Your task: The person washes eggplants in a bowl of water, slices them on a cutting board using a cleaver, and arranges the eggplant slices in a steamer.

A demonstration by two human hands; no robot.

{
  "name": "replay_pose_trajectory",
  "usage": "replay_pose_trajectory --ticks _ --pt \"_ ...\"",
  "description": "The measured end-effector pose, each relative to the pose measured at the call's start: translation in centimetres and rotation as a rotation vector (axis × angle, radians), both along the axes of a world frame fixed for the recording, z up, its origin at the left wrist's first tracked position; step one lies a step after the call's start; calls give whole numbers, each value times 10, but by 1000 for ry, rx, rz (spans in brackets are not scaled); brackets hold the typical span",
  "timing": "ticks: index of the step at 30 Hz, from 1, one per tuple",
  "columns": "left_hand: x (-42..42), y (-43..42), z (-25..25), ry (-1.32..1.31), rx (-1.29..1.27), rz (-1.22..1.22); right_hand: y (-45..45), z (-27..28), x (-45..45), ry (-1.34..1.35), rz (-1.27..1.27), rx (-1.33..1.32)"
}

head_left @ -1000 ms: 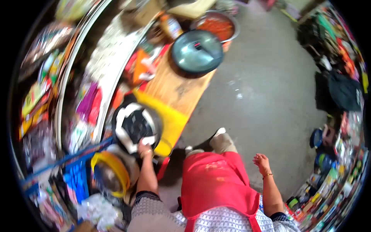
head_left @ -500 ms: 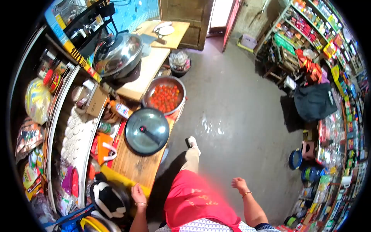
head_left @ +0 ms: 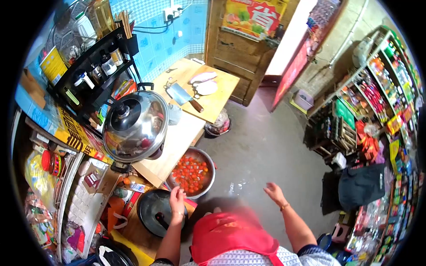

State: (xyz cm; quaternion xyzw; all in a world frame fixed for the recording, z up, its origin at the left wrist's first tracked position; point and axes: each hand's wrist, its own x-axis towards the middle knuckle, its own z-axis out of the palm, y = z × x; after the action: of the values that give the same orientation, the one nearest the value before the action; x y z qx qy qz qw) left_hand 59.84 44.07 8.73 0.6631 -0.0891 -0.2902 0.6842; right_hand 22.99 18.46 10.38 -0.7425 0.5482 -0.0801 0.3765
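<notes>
My left hand (head_left: 177, 199) hangs over the right edge of a round dark glass lid (head_left: 150, 209), empty, its fingers loosely extended. Just beyond it is a metal basin (head_left: 209, 181) of small red tomatoes (head_left: 191, 172). I cannot tell whether the hand touches the lid or basin. My right hand (head_left: 275, 193) is in the air above the floor, empty, fingers slightly spread. Farther off, a cleaver (head_left: 181, 95) lies on a wooden cutting board (head_left: 222, 106) beside pale, purple-edged slices (head_left: 206, 88).
A large lidded pot (head_left: 137, 137) stands on the counter at left, below a black rack (head_left: 95, 88) of bottles. A bin (head_left: 219, 126) sits beside the counter. Packed shelves (head_left: 368, 88) line the right, with a dark cloth-covered item (head_left: 361, 188) before them. Wet patches mark the grey floor (head_left: 262, 146).
My view has moved forward, towards the counter and door. My left hand has gone from beside the wooden surface to near the lid and basin. My right hand stays raised and empty.
</notes>
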Motion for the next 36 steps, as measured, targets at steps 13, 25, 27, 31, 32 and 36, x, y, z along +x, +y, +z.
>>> replay_pose_trajectory --ticks 13,25,27,31,32,36 --pt "94 -407 11 645 -450 171 -417 44 497 -240 850 -377" --pt "204 -617 -25 865 -321 821 -553 18 709 273 1576 -122" --pt "218 -629 -2 718 -113 858 -546 17 708 596 1660 -213" --pt "225 -643 -27 447 -47 950 -540 5 684 281 1501 171" --pt "226 -641 -29 447 -54 974 -536 6 679 200 1466 270" --pt "227 -622 -24 490 -216 923 -522 4 653 76 1135 711"
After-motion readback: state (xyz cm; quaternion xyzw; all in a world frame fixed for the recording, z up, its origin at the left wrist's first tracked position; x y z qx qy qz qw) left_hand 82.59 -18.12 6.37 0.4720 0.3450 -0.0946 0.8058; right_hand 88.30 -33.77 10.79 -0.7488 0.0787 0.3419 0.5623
